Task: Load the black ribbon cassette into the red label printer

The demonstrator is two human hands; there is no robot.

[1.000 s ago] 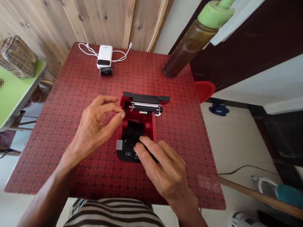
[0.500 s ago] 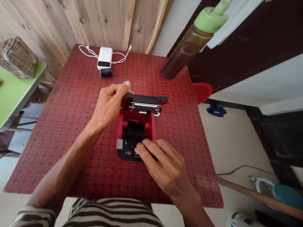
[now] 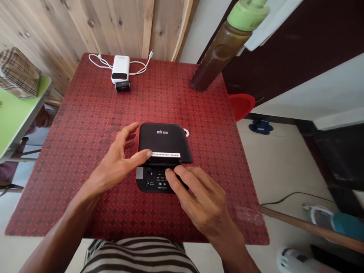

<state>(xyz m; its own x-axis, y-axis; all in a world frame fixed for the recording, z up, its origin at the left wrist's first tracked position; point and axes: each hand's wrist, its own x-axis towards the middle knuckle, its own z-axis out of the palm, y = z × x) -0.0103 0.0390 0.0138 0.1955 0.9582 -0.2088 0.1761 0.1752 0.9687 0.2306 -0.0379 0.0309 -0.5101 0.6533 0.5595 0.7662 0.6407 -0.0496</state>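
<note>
A small receipt printer with a black lid and red sides lies in front of me, its lid lowered but a dark gap left along the front edge. My left hand is at the lid's left side, fingers apart, with the thumb resting by the white label strip. At the printer's front control panel, my right hand has its fingers curled together just below the gap. What those fingertips pinch, if anything, is hidden.
Toward the back of the red patterned table lie a white power bank with its cable and a small black roll. A tall brown bottle with a green cap stands at the back right. A red stool is beyond the right edge.
The printer lid has swung down from upright, covering the compartment with the black item inside. My left hand came down and toward me with it. My right hand stays at the front panel.
</note>
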